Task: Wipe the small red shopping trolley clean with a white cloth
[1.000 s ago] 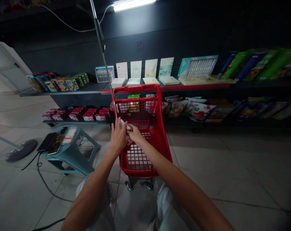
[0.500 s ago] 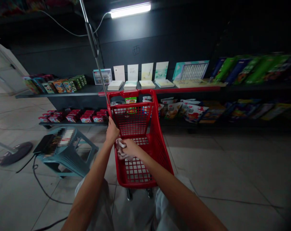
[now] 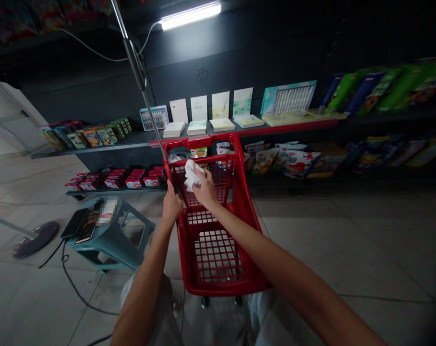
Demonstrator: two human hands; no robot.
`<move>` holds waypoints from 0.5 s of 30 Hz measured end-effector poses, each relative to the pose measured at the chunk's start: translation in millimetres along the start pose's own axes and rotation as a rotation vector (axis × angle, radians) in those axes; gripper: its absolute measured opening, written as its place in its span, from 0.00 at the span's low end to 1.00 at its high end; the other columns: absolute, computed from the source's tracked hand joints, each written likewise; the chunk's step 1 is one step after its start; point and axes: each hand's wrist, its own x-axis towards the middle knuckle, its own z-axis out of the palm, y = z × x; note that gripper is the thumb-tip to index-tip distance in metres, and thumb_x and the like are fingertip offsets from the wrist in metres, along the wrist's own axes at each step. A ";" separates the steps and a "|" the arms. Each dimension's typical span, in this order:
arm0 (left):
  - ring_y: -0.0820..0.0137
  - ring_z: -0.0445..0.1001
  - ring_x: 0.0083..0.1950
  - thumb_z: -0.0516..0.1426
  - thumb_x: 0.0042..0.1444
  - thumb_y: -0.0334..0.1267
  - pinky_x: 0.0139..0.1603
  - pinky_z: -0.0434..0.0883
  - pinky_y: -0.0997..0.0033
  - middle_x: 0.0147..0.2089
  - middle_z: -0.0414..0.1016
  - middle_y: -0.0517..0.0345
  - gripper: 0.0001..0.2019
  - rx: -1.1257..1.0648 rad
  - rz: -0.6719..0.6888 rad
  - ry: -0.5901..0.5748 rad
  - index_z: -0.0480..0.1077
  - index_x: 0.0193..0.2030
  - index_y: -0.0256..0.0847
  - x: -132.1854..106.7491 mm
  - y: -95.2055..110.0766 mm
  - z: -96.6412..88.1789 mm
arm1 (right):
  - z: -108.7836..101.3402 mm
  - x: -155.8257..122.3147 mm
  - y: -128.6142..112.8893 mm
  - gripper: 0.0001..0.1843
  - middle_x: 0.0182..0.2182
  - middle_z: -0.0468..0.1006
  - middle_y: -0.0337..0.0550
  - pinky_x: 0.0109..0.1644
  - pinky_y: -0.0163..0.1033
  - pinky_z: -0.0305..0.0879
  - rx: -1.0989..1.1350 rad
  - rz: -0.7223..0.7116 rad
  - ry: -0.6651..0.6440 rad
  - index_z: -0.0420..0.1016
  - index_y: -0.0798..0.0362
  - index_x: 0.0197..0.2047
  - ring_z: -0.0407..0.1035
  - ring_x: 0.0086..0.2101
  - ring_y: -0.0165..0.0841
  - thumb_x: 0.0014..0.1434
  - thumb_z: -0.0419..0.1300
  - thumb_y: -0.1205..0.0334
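A red plastic shopping cart with grid walls stands in front of me. My left hand is closed around its left upper rim. Above the basket, near the upright grid panel at the far end, my right hand grips a crumpled white cloth. The cloth bunches out past my fingertips to the left; whether it touches the panel I cannot tell.
A blue-grey plastic stool with a dark device and cable stands left of the cart. Behind the cart, a shelf carries books and boxes, with snack bags below. A slanted metal pole rises at the cart's left.
My right hand has lifted the cloth from the basket's left side up toward the far grid panel. My left hand stays on the left rim. The view has shifted slightly.
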 end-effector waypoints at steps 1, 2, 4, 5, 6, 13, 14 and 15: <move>0.54 0.75 0.65 0.49 0.62 0.29 0.65 0.69 0.55 0.70 0.68 0.36 0.41 -0.001 -0.004 -0.001 0.38 0.80 0.32 -1.3 0.1 -0.4 | 1.7 9.8 -1.2 0.35 0.66 0.61 0.56 0.72 0.44 0.58 -0.003 -0.070 0.054 0.69 0.55 0.68 0.62 0.65 0.43 0.57 0.57 0.76; 0.54 0.76 0.64 0.50 0.62 0.29 0.65 0.69 0.55 0.69 0.69 0.36 0.41 -0.001 -0.008 -0.003 0.38 0.80 0.32 -2.6 0.0 -0.9 | 4.7 18.3 -2.5 0.35 0.66 0.59 0.54 0.72 0.44 0.59 -0.008 -0.134 0.077 0.69 0.53 0.68 0.62 0.65 0.43 0.58 0.56 0.77; 0.54 0.77 0.62 0.50 0.62 0.29 0.64 0.70 0.55 0.67 0.72 0.37 0.42 0.003 -0.012 -0.020 0.38 0.80 0.32 -5.1 -0.8 -2.1 | 16.0 30.1 -2.9 0.34 0.66 0.60 0.52 0.68 0.46 0.63 -0.042 -0.210 0.040 0.70 0.49 0.68 0.66 0.62 0.43 0.60 0.54 0.77; 0.54 0.77 0.62 0.50 0.62 0.29 0.64 0.70 0.55 0.66 0.73 0.37 0.42 0.005 -0.013 -0.030 0.37 0.80 0.32 -6.3 -1.7 -2.6 | 24.1 33.1 -0.8 0.32 0.66 0.61 0.51 0.66 0.46 0.66 -0.072 -0.220 -0.006 0.71 0.47 0.67 0.68 0.59 0.43 0.62 0.53 0.76; 0.54 0.77 0.62 0.50 0.62 0.30 0.64 0.70 0.56 0.66 0.73 0.36 0.42 0.006 -0.009 -0.037 0.37 0.80 0.31 -7.5 -2.9 -2.9 | 33.5 34.0 3.5 0.30 0.66 0.62 0.50 0.64 0.46 0.67 -0.106 -0.223 -0.057 0.71 0.46 0.67 0.69 0.58 0.43 0.64 0.53 0.74; 0.58 0.75 0.65 0.49 0.63 0.30 0.64 0.69 0.61 0.67 0.72 0.38 0.41 0.008 0.031 -0.032 0.36 0.80 0.32 -10.6 -12.0 -2.6 | 86.4 -8.9 76.9 0.22 0.68 0.66 0.50 0.71 0.45 0.56 -0.167 -0.366 -0.316 0.74 0.49 0.62 0.55 0.70 0.35 0.70 0.51 0.71; 0.57 0.75 0.64 0.49 0.63 0.30 0.64 0.69 0.60 0.67 0.72 0.38 0.41 0.007 0.039 -0.033 0.36 0.80 0.32 -10.3 -12.2 -3.0 | 87.5 -20.0 86.9 0.21 0.67 0.67 0.50 0.71 0.44 0.56 -0.153 -0.340 -0.356 0.75 0.49 0.61 0.55 0.70 0.34 0.70 0.52 0.71; 0.57 0.76 0.64 0.49 0.63 0.30 0.64 0.70 0.59 0.67 0.72 0.38 0.41 0.006 0.045 -0.034 0.36 0.81 0.32 -10.1 -12.0 -3.4 | 87.0 -31.2 95.4 0.20 0.66 0.68 0.51 0.71 0.43 0.56 -0.143 -0.294 -0.392 0.76 0.50 0.59 0.56 0.69 0.34 0.69 0.53 0.71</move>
